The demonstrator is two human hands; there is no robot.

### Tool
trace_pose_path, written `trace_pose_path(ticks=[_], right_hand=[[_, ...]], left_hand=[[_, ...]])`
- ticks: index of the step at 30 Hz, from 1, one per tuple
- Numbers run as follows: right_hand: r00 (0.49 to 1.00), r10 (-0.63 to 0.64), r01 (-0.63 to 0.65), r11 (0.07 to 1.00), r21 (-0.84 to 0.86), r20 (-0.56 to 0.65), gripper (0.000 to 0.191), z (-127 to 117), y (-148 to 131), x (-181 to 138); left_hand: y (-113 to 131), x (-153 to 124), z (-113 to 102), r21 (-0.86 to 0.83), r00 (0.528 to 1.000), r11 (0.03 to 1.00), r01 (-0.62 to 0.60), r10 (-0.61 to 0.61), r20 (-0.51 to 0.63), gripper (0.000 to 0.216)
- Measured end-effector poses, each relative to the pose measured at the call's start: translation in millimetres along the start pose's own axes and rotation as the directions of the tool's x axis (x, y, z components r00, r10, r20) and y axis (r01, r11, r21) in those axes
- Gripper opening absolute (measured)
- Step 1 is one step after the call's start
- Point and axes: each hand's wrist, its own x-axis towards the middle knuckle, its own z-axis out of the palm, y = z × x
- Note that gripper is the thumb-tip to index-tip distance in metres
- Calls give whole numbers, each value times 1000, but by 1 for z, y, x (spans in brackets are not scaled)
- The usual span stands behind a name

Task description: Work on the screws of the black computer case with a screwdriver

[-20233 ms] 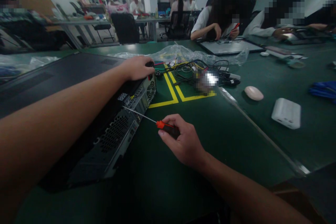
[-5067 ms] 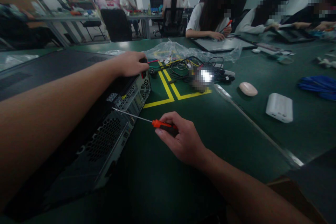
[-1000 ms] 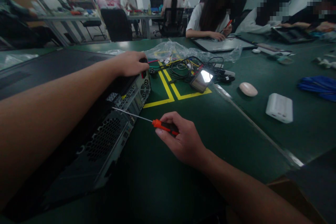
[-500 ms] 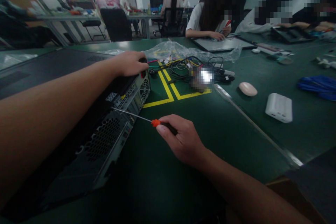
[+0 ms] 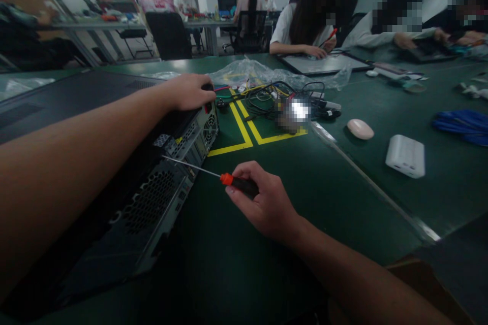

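Note:
A black computer case (image 5: pixel 95 92) lies on its side at the left, its rear panel with vents, ports and a fan grille facing right. My left hand (image 5: pixel 190 92) is closed over the far upper corner of the case, thumb toward me. In my right hand (image 5: pixel 263 198) is a screwdriver (image 5: pixel 244 185) with an orange and black handle. Its thin metal shaft points left, and the tip meets the rear side of the case near the honeycomb vent. Whatever the tip touches is too small to make out.
On the green table (image 5: pixel 297 162) lie tangled cables (image 5: pixel 267 94), clear plastic wrap (image 5: pixel 244 68), a pale pink oval object (image 5: pixel 360 129), a white box-shaped device (image 5: pixel 405 156) and a blue bundle (image 5: pixel 461 126). People work across the table, one over a flat panel (image 5: pixel 324 63).
My right hand's fingers have loosened and shifted slightly around the screwdriver handle, showing more of it. The shaft, the case and my left hand stay in place.

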Motion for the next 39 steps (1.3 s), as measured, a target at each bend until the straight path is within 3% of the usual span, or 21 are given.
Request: trace_pose_path(ticks=[39], right_hand=[[1000,28,-28,1000,-6,6,13,-2,-2,0]], left_hand=[[1,-1,-2,-13,1000,1000,-6,7,28,81]])
